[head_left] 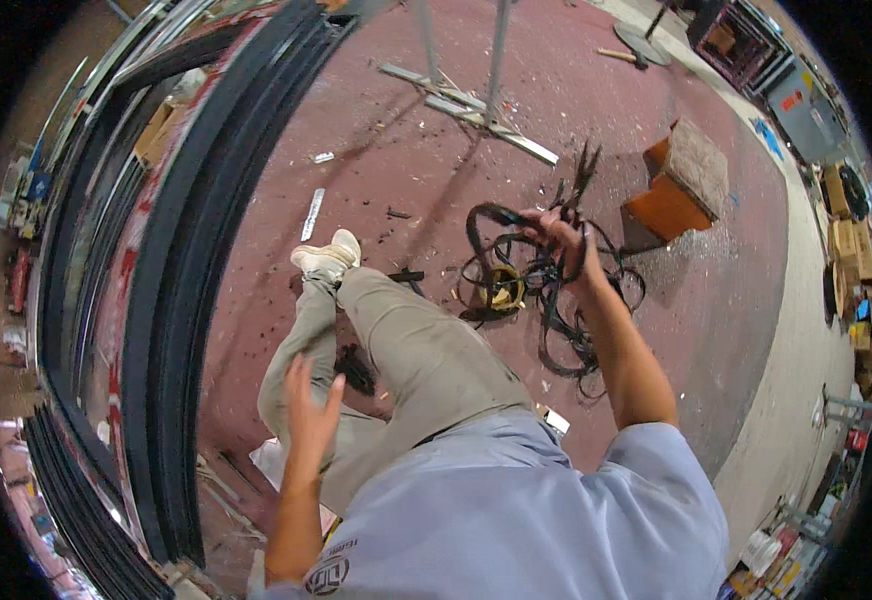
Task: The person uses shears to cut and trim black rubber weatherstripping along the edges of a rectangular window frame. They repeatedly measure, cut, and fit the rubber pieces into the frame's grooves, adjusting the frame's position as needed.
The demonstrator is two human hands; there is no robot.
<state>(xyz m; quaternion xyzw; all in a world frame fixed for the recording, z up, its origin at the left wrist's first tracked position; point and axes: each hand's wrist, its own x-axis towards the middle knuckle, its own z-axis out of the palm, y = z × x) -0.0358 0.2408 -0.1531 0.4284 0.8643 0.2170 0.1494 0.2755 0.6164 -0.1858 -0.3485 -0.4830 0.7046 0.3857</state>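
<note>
My right hand [560, 240] is stretched forward over the floor, its fingers closed round a bundle of long black flexible strips [496, 212]. The strips loop and tangle below the hand, and some ends stick up past the fingers. A yellow ring-shaped roll [518, 291] lies on the floor among the loops. My left hand [311, 405] hangs beside my left leg with its fingers apart and nothing in it. Close by that leg, a small dark heap [356, 370] rests on the floor.
Long black profiles [181, 250] lie stacked on a rack at my left. An orange block with a worn top [691, 185] stands at the right. Ahead is a metal stand [491, 130] with flat feet; a hammer [624, 58] lies farther off. Boxes [846, 240] line the right side.
</note>
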